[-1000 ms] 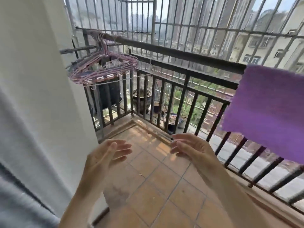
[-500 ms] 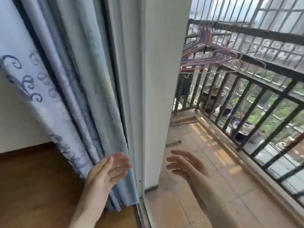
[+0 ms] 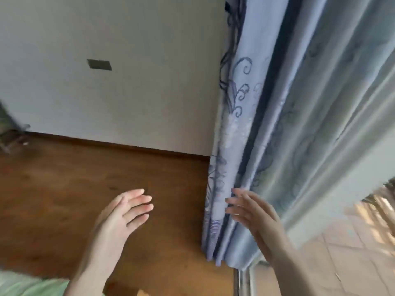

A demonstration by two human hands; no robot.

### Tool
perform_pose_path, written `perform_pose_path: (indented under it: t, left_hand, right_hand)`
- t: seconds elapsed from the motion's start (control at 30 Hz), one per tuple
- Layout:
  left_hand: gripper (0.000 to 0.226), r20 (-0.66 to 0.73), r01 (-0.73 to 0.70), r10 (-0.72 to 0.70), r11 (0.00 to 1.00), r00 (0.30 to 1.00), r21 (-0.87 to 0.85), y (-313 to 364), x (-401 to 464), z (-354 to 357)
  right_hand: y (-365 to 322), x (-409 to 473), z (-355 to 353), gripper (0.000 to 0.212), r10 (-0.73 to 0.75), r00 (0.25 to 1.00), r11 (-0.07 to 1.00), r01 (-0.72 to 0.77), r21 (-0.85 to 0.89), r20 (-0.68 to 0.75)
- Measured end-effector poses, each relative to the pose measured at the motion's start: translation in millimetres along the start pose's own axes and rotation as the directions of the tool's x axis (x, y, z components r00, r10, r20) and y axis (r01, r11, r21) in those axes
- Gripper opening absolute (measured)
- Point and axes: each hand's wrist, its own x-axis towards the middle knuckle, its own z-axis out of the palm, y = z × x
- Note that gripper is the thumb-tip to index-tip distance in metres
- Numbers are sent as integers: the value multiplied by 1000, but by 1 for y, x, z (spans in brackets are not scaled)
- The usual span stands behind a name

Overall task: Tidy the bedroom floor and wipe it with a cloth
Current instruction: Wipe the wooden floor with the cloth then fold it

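Both hands raised in front, palms facing each other, holding nothing. Left hand (image 3: 123, 212) over the dark brown wooden floor (image 3: 64, 189), fingers straight and loosely spread, thumb side up, a pale green sleeve (image 3: 30, 284) at the lower left corner. Right hand (image 3: 254, 214) level with it, fingers relaxed and slightly parted, tips in front of the folds of the pale blue curtain with darker blue scroll pattern (image 3: 267, 124); touching the fabric or just short of it, cannot tell, blurred by motion.

Wooden floor filling the lower left half of the view, glossy, running up to a dark brown skirting board (image 3: 119, 144) at the foot of a plain grey-white wall (image 3: 128, 50). No cloth for wiping anywhere in view. Small dark rectangular plate (image 3: 99, 64) set on the wall, well above the skirting. At the far left edge, something dark and blurred (image 3: 10, 133) standing on the floor against the wall, too smeared to identify.

Curtain hanging in deep vertical folds from the top of the view down to the floor, hem just beside a metal door track (image 3: 243, 283) at the bottom. Beyond the curtain, to the lower right, sunlit tan tiled flooring (image 3: 352, 253), with bright patches of light near the right edge.
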Motion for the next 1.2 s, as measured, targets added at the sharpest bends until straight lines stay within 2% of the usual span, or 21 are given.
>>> perform_pose_path:
  t: [0.07,0.1,0.17,0.2,0.27,0.37,0.4,0.57,0.73,0.8,0.87,0.93,1.0,1.03,1.2]
  left_hand:
    - [74,-92,-1,-1,1000,996,-21,2,0,-29]
    - [77,-134,6,-9,1000,991,-27,3,-1,-41]
    - [88,-208,18,-25,999,978,-36,5,-2,-62]
    - [94,-244,18,-27,999,969,-38,4,-2,-71]
    - [87,-309,23,-38,998,950,-54,3,0,-86]
    - [34,-371,40,-79,993,925,-111,-2,12,-106]
    - [29,-398,50,-93,992,912,-117,-3,18,-111]
    - [32,-510,22,-89,990,856,-137,2,55,-124]
    - [29,-592,-22,-56,992,804,-123,5,97,-119]
    - [55,-610,-37,-32,994,791,-100,2,110,-119]
    - [69,-639,-50,-52,989,767,-140,1,122,-123]
    - [62,-668,-102,-110,958,736,-269,2,132,-131]
    - [30,-706,-150,-135,933,695,-327,2,140,-142]
    - [24,-726,-161,-146,928,672,-336,2,145,-147]
    - [27,-800,-175,-146,938,582,-299,3,172,-181]
  right_hand:
    - [8,17,22,60,20,998,999,-18,-28,51]
    - [13,26,33,48,36,997,999,-34,-27,73]
    - [19,41,54,27,69,992,997,-67,-26,106]
    - [23,49,63,24,87,988,996,-81,-48,125]
    - [28,65,79,25,125,980,990,-114,-79,154]
    - [31,96,99,30,179,968,983,-167,-83,174]
    - [32,107,104,31,194,964,979,-180,-93,180]
    - [29,174,130,31,212,955,970,-180,-166,208]
    - [15,245,160,24,215,924,961,-143,-236,317]
    - [14,269,173,24,227,904,958,-140,-251,363]
    - [17,291,188,23,241,887,953,-139,-270,394]
    - [22,308,204,22,267,868,945,-151,-289,419]
    - [27,323,220,20,306,840,934,-175,-310,448]
    - [30,330,228,20,321,826,930,-182,-320,464]
    - [48,374,272,20,347,794,922,-189,-339,500]
